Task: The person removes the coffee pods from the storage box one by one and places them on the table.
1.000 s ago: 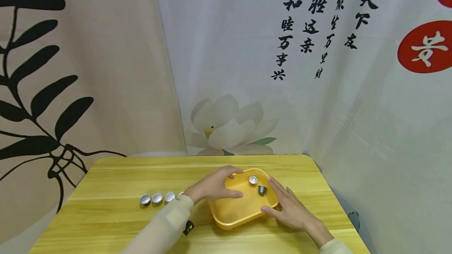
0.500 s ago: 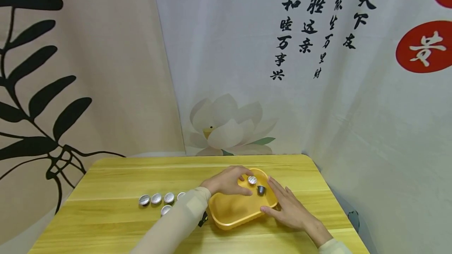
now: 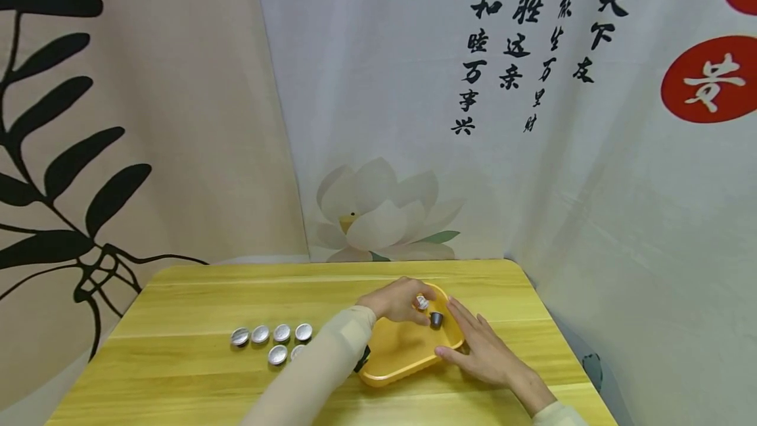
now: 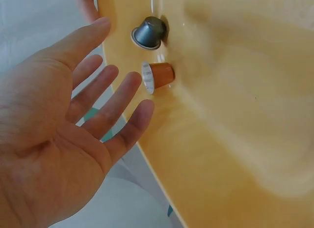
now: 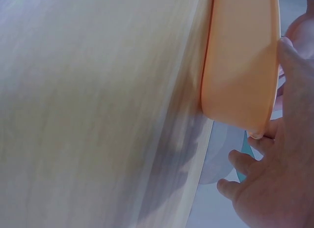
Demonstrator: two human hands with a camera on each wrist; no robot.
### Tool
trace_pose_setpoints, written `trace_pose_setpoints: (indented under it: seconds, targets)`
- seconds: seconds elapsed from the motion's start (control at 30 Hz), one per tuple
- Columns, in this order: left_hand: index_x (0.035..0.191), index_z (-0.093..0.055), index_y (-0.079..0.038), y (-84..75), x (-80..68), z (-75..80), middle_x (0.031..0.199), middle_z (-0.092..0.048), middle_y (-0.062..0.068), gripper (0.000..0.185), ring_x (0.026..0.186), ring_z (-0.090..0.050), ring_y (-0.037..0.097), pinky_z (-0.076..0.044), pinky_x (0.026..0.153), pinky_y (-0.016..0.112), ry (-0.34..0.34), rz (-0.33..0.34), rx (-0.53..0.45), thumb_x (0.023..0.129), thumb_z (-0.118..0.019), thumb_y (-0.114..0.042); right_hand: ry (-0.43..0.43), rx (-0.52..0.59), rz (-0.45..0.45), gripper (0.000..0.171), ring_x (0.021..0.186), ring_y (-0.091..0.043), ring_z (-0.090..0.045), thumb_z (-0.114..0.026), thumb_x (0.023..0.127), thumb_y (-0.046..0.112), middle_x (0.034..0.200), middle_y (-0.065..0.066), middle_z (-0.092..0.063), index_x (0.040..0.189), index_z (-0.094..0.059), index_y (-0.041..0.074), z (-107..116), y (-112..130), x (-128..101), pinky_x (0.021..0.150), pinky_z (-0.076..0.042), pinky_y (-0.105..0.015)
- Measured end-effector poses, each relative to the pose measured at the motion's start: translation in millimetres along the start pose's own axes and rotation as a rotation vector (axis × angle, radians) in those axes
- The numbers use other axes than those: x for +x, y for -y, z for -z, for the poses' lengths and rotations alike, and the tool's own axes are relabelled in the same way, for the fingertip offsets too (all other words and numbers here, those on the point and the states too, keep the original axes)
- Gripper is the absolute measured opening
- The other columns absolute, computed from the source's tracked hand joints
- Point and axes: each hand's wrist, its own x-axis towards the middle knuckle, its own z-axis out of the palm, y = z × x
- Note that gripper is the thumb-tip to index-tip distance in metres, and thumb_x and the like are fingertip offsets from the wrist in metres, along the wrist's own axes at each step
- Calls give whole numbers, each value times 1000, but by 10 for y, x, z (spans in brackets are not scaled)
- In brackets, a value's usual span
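Observation:
My left hand (image 3: 397, 301) is over the yellow tray (image 3: 397, 371), fingers slightly bent and apart. In the left wrist view, its fingertips (image 4: 145, 108) are near an orange coffee capsule (image 4: 162, 74) with a white lid, lying on its side. A dark grey coffee capsule (image 4: 149, 32) lies beside it in the tray. Nothing is visible between the thumb and fingers. My right hand (image 3: 487, 354) rests against the tray's right side with fairly straight fingers. In the right wrist view, its fingertips touch the orange-looking tray wall (image 5: 240, 66).
On the wooden table (image 3: 177, 380), several silver-lidded capsules (image 3: 260, 334) stand in rows left of the tray. My left sleeve (image 3: 322, 367) partly covers one of them. A printed curtain (image 3: 384, 117) hangs behind the table.
My left hand has moved right, further across the tray toward the capsules, and its thumb and fingers have drawn closer together. My right hand has stayed at the tray's side.

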Motion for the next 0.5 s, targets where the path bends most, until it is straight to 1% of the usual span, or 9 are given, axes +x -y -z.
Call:
trace_pose_setpoints:
  seconds: [0.1,0.23,0.37,0.5]
  targets:
    - [147,-74,-13,7,50,-37,152,-75,3,51,126,-78,24,-65,104,31,0,26,-10,100,-89,-24,4,4,-3,100,170,-48,-35,-69,108,61,190,-15,-21,181,-24,10,-11,-10,-2,135,-18,-83]
    - [145,-76,-15,24,133,-97,149,-76,1,47,125,-77,20,-64,105,31,3,31,-13,100,-90,-24,1,2,-1,100,170,-48,-35,-68,109,63,190,-15,-21,181,-22,11,-13,-28,-5,135,-18,-83]
    - [144,-76,-15,24,202,-160,148,-76,1,47,129,-75,23,-64,108,33,12,29,-44,100,-90,-22,-7,7,5,101,170,-48,-35,-68,108,63,190,-15,-21,181,-22,12,-12,-35,-2,135,-18,-83]
    - [145,-75,-15,22,238,-222,148,-75,1,48,134,-74,27,-64,111,35,26,44,-76,99,-90,-19,-9,19,11,100,170,-48,-35,-69,108,61,190,-16,-21,182,-21,13,-22,-32,5,134,-18,-84]
